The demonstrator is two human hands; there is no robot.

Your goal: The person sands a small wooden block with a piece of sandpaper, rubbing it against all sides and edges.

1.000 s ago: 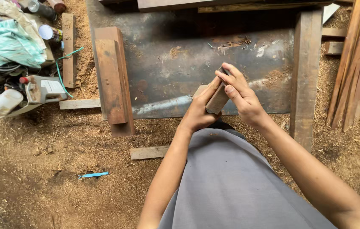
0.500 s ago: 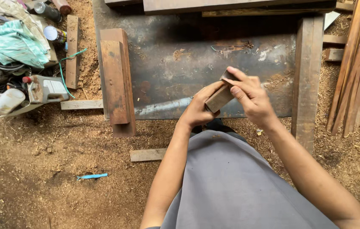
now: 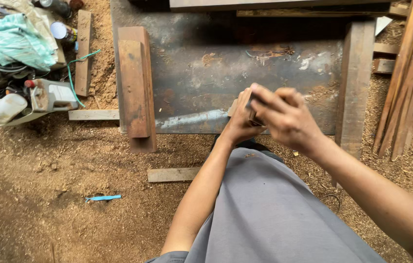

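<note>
Wooden block (image 3: 251, 116), small, is clasped between 2 hands: left hand (image 3: 240, 124) cups it from below, right hand (image 3: 284, 117) closes fingers over its top. Beyond the grip lies a dark metal sheet (image 3: 206, 73); left of it, a reddish timber piece (image 3: 134, 87).

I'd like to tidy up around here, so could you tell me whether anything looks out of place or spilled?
Sawdust covers the ground all around. A small blue strip lies loose in it, and a short wood offcut sits askew near the person's left arm. The left hand and right hand hold a small wooden block; nothing there looks damaged.
</note>
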